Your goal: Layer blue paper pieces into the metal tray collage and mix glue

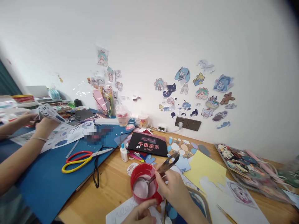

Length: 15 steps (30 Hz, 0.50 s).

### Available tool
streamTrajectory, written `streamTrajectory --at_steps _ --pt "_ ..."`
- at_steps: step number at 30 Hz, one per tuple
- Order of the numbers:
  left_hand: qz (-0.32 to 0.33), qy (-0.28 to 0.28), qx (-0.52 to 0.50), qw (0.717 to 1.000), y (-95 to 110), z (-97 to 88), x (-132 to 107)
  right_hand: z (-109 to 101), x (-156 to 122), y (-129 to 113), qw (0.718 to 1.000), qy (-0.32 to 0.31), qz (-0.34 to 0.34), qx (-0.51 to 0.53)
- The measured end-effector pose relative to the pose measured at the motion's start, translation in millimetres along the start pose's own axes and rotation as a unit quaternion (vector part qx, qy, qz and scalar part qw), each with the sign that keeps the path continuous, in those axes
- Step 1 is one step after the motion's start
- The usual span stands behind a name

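A red mug point(135, 174) with pale pinkish liquid in it stands at the front of the wooden table. My right hand point(174, 186) grips a large spoon point(168, 163) by its dark brown handle, which has a hole at the end. The spoon's round metal bowl rests tilted inside the mug, partly in the liquid. My left hand point(141, 214) is at the mug's near side, index finger stretched to the handle and the other fingers curled; the frame's bottom edge cuts it off. Under the mug's near side lies white paper point(120, 211) with line drawings.
Beyond the mug are a white glue bottle point(124, 153) and a black printed packet point(148, 143). Scissors point(79, 160) lie on a blue mat point(46, 180), where another person's hands point(44, 126) hold a paper sheet. Yellow paper point(207, 168) and a thin pointed tool point(225, 213) lie right.
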<state>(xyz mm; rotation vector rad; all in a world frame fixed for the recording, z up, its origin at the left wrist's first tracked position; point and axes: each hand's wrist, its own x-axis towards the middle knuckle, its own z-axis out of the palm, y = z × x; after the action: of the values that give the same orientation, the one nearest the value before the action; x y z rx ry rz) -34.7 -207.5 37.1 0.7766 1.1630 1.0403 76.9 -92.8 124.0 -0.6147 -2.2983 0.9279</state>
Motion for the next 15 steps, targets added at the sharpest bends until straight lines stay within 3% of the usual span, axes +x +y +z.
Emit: streamTrajectory --at_steps 8,12,15 --pt "0.030 0.019 0.027 0.999 -5.0 -2.0 6.1 14.6 -0.3 6.3 0.998 0.021 -0.030 -0.044" --pt "0.105 0.132 0.069 0.983 -8.0 -7.4 0.1 11.3 -1.4 3.9 0.997 0.018 -0.048 -0.056" --pt "0.170 0.256 0.068 0.949 -14.6 -13.8 1.4 10.0 -1.2 4.5 0.995 0.028 -0.074 -0.061"
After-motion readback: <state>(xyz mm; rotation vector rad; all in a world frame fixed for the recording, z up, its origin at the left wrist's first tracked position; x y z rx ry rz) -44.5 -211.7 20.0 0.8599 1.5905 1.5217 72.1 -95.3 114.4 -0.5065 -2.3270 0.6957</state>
